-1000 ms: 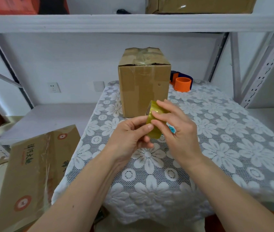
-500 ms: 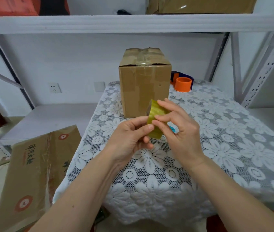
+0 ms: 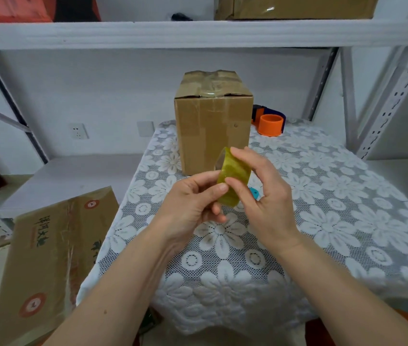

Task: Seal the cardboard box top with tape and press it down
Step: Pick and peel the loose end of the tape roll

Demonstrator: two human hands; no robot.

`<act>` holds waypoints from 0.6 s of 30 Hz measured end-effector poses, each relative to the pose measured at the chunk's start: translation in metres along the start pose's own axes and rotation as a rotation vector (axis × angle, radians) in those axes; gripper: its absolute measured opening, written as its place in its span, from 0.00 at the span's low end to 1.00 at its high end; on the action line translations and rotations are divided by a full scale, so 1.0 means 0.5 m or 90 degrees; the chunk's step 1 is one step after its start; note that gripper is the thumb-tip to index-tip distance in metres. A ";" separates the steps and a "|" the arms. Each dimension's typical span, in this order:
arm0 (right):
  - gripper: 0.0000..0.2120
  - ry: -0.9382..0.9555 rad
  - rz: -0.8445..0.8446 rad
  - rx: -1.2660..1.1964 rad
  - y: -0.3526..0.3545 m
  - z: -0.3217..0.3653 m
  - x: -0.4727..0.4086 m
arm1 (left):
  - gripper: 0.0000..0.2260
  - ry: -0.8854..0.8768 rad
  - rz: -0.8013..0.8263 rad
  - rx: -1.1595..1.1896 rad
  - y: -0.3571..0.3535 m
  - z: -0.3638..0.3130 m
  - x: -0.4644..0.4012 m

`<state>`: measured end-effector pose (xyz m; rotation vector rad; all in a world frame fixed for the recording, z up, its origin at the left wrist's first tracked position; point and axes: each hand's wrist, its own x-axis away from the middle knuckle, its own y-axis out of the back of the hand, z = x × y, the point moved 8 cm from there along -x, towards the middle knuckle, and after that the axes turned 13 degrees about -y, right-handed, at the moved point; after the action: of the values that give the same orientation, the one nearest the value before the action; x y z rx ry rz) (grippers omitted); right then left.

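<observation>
Both hands hold the yellowish tape roll (image 3: pixel 234 179) above the table (image 3: pixel 347 221), in front of the cardboard box (image 3: pixel 212 131). Left hand (image 3: pixel 190 203) pinches the roll's lower edge w/ thumb and fingers; right hand (image 3: pixel 265 196) grips it from 3 o'clock, fingers curled round it. Vs 1 s ago: almost same pose, roll and hands only a bit higher in view. Box stands upright at 12 o'clock from the hands, top already w/ some tape. Orange tape dispenser (image 3: pixel 270 122) at 2 o'clock, just beside the box. Flat carton (image 3: pixel 48 258) at 8 o'clock
</observation>
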<state>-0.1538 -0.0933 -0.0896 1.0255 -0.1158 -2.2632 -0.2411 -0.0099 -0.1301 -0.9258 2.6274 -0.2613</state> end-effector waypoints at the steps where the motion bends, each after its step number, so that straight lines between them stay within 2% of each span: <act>1: 0.14 0.010 0.007 0.008 -0.003 0.001 0.001 | 0.15 -0.003 0.002 -0.006 0.000 0.000 0.000; 5: 0.08 -0.008 0.019 -0.011 -0.009 -0.017 0.000 | 0.14 -0.005 -0.004 -0.027 0.001 0.005 0.002; 10: 0.05 -0.023 0.021 -0.021 -0.007 -0.011 -0.001 | 0.13 -0.010 -0.002 -0.032 0.000 0.001 0.003; 12: 0.08 -0.068 0.024 -0.055 -0.003 -0.016 -0.003 | 0.13 -0.015 0.001 -0.035 0.000 -0.004 0.000; 14: 0.14 -0.064 0.022 -0.052 -0.001 -0.015 -0.005 | 0.13 -0.020 0.003 -0.035 0.000 -0.006 -0.003; 18: 0.09 -0.006 0.010 -0.015 -0.001 -0.018 -0.002 | 0.13 -0.027 0.000 -0.059 0.003 -0.001 -0.002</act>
<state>-0.1472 -0.0906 -0.0954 0.9987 -0.1015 -2.2499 -0.2413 -0.0079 -0.1300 -0.9510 2.6195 -0.1199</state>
